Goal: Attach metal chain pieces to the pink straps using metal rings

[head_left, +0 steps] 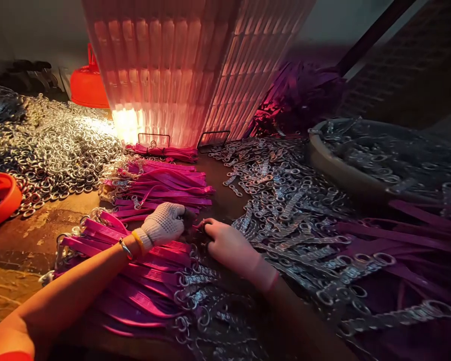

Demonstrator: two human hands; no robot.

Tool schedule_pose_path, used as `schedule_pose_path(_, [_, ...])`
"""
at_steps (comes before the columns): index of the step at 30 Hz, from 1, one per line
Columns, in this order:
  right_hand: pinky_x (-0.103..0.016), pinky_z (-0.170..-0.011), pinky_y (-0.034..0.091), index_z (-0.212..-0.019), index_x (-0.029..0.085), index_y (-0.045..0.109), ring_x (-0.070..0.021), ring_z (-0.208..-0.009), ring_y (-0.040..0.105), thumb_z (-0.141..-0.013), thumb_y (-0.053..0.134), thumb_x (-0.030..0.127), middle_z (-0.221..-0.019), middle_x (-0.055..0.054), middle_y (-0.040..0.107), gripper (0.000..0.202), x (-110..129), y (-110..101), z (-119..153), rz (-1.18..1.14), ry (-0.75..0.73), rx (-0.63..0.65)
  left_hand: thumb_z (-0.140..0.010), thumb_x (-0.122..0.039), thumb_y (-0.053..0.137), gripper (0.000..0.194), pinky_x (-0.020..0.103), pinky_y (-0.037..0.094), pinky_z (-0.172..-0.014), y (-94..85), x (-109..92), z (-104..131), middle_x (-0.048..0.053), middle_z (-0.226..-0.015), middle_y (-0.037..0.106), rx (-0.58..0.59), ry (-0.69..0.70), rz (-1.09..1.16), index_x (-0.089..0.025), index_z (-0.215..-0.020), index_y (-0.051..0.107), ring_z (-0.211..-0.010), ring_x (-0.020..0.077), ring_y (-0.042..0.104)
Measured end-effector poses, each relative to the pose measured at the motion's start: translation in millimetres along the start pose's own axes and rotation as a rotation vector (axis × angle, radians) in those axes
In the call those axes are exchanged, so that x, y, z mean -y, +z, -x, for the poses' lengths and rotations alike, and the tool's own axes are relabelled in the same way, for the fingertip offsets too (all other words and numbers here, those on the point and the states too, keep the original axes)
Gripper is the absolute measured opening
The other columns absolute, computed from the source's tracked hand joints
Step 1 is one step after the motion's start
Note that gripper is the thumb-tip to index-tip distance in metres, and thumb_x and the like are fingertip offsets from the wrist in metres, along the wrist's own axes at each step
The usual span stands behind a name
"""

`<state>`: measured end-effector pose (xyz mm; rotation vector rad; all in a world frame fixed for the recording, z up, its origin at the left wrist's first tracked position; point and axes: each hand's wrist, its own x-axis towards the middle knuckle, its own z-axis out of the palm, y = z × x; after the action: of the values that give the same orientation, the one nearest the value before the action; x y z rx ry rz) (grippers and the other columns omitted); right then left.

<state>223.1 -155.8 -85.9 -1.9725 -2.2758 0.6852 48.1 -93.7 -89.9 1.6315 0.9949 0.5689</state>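
My left hand (165, 223), in a white perforated glove, reaches over a bundle of pink straps (143, 286). Its fingers are closed and their dark tips point toward my right hand; what they hold is lost in shadow. In a pale covering, my right hand (229, 248) is closed, thumb and forefinger pinched at the end of a small pink strap (200, 225) between the two hands. Metal chain pieces (199, 281) with rings hang from the near bundle's right ends. A second pile of pink straps (169, 183) lies just beyond my left hand.
A large heap of metal rings (67, 145) covers the left back, beside an orange bowl (2, 198) and an orange lamp shade (88, 85). Ribbed translucent panels (165, 75) stand behind. Metal chain strips (285, 200) spread rightward, near a wide tub (338, 170) holding more metal pieces.
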Motion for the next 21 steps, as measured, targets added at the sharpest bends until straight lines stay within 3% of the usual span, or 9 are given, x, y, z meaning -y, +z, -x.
schedule_pose_path(3, [-0.026,-0.075,0.049,-0.093,0.016,0.069,-0.0189,-0.087,0.063,-0.089,0.05,0.026,-0.098,-0.007,0.069,0.022,-4,-12,15,-0.451,-0.132,0.002,-0.075,-0.009,0.058,0.031,0.019,0.043,-0.058,-0.5,-7,8,0.002,-0.08,0.072,0.153,0.087,-0.195,-0.018,-0.096,0.078,-0.07,0.0126,0.06])
schedule_pose_path(5, [-0.027,-0.068,0.051,-0.096,0.017,0.069,-0.0188,-0.08,0.064,-0.09,0.05,0.035,-0.092,-0.005,0.068,0.027,-3,-17,24,-0.719,-0.163,0.027,-0.079,-0.018,0.061,0.026,0.018,0.038,-0.051,-2.9,-9,18,0.001,-0.071,0.067,0.201,0.025,-0.09,-0.016,-0.101,0.076,-0.058,0.0096,0.053])
schedule_pose_path(7, [-0.029,-0.072,0.052,-0.099,0.017,0.069,-0.0197,-0.086,0.065,-0.086,0.054,0.032,-0.098,-0.006,0.069,0.025,3,-18,31,-0.785,-0.187,-0.053,-0.082,-0.03,0.065,0.027,0.017,0.031,-0.043,-6.8,-9,31,-0.001,-0.061,0.059,0.174,-0.081,0.097,-0.014,-0.101,0.074,-0.048,0.0066,0.043])
schedule_pose_path(10, [-0.03,-0.084,0.05,-0.1,0.019,0.07,-0.0205,-0.096,0.063,-0.081,0.056,0.019,-0.105,-0.007,0.069,0.024,15,-13,36,-0.602,-0.248,-0.269,-0.081,-0.046,0.069,0.034,0.017,0.024,-0.037,-13.8,-7,51,-0.005,-0.051,0.048,0.083,-0.223,0.37,-0.014,-0.093,0.068,-0.04,0.0051,0.032])
schedule_pose_path(12, [-0.029,-0.083,0.048,-0.101,0.02,0.07,-0.0199,-0.093,0.062,-0.08,0.052,0.012,-0.099,-0.006,0.07,0.028,25,-8,38,-0.461,-0.259,-0.318,-0.082,-0.049,0.067,0.035,0.017,0.023,-0.036,-17.1,-4,63,-0.006,-0.05,0.046,0.045,-0.27,0.461,-0.015,-0.087,0.063,-0.038,0.0051,0.031])
schedule_pose_path(17, [-0.026,-0.063,0.038,-0.083,0.019,0.067,-0.0171,-0.07,0.058,-0.069,0.05,0.004,-0.081,-0.004,0.068,0.027,54,8,37,-0.12,-0.214,-0.362,-0.085,-0.053,0.062,0.039,0.017,0.02,-0.034,-18.1,1,81,-0.005,-0.048,0.045,0.043,-0.294,0.458,-0.017,-0.072,0.053,-0.036,0.0054,0.03])
schedule_pose_path(21, [-0.029,-0.056,0.029,-0.076,0.019,0.065,-0.0155,-0.059,0.054,-0.063,0.05,0.003,-0.074,-0.004,0.066,0.025,67,18,35,0.101,-0.221,-0.457,-0.086,-0.053,0.058,0.038,0.019,0.022,-0.035,-19.4,-2,84,-0.005,-0.048,0.045,0.037,-0.287,0.37,-0.017,-0.073,0.053,-0.036,0.0066,0.031])
